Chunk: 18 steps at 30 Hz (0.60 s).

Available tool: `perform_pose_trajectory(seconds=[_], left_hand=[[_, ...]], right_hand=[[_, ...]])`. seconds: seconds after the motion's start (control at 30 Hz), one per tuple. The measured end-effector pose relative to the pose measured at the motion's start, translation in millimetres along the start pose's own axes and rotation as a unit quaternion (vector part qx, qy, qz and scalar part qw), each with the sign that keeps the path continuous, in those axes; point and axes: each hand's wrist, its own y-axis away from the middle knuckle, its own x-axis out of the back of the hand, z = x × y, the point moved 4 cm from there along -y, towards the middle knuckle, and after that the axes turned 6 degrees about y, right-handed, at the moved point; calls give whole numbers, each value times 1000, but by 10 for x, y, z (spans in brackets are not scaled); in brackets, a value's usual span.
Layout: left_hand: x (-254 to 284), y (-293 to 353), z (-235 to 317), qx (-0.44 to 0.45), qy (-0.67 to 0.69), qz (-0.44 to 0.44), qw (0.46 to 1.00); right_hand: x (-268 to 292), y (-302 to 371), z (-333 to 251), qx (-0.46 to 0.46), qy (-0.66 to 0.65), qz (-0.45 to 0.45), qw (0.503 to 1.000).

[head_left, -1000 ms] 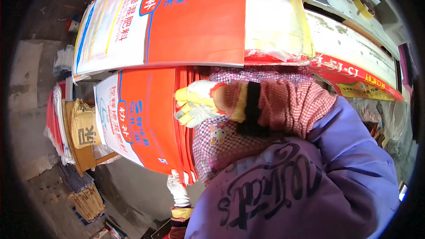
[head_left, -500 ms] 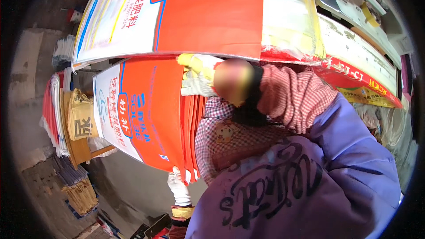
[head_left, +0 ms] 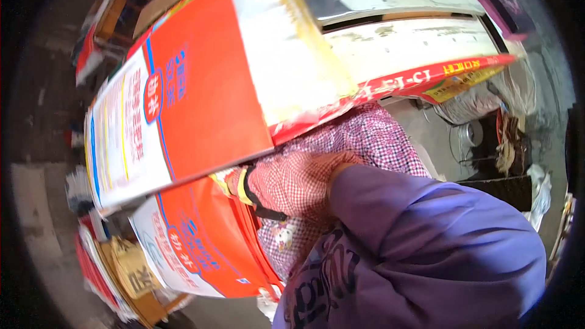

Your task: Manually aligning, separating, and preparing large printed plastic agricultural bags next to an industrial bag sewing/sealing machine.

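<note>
cardboard sheet [head_left: 201, 91] | flat, orange and white, blue print | tilted

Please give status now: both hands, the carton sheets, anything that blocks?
Right hand gloved, reaching under top flat carton sheet; grip hidden. Left hand not visible. Lower carton stack held against apron. Nothing blocking.

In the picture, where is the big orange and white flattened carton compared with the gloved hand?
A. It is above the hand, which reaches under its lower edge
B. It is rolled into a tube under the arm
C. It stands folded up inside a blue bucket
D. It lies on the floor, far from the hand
A: the large flat orange and white carton spans the upper picture, and the gloved right hand reaches up under its lower edge.
</note>
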Motion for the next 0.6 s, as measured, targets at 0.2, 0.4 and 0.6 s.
perform_pose_trajectory(seconds=[0.2, 0.4, 0.6], left_hand=[[378, -194, 190, -127, -382, -160, 901], [990, -241, 1954, -283, -372, -305, 830], [619, -9, 4291, -408, -187, -323, 833]], right_hand=[[502, 301, 177, 75, -73, -243, 964], [1773, 636, 980, 266, -283, -152, 909], [3148, 1156, 2119, 14, -640, -422, 641]])
